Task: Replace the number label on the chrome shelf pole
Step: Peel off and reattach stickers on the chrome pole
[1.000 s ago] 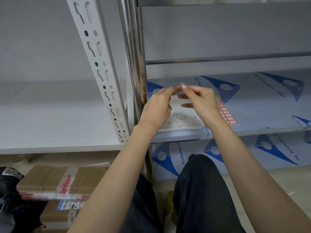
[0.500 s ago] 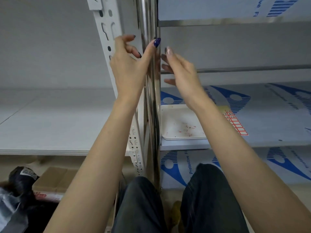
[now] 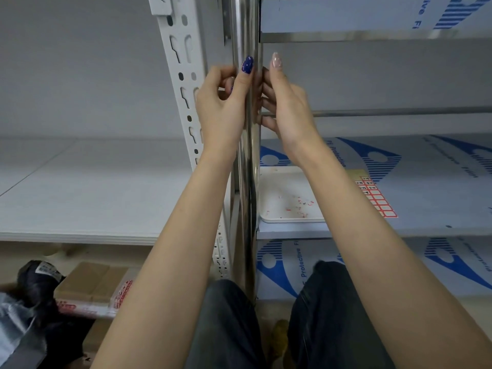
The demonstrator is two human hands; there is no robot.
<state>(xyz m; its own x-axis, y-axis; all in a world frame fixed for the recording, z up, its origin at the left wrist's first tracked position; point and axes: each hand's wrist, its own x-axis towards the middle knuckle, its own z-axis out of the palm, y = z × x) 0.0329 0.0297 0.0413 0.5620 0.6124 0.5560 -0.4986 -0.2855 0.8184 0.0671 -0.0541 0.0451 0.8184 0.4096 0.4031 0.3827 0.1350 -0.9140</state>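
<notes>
The chrome shelf pole [image 3: 246, 27] rises upright in the middle of the view. My left hand [image 3: 221, 107] holds it from the left, thumb laid flat up its front and fingers curled at its side. From the right, my right hand [image 3: 287, 107] reaches round it, thumb pointing up and fingertips hidden behind the pole. No number label shows on the pole; whatever lies under my thumbs is covered. A sheet of red-bordered number labels [image 3: 378, 198] lies on the shelf to the right.
A white tray [image 3: 282, 198] with red scraps sits on the film-covered shelf [image 3: 439, 195] by the pole. A white slotted upright [image 3: 181, 62] stands just left. Taped cardboard boxes [image 3: 90, 288] and a black bag [image 3: 34, 288] lie on the floor at left.
Both hands rose from above the white tray to the pole. Since half a second ago they have closed in on it, with the left thumb now flat against its front.
</notes>
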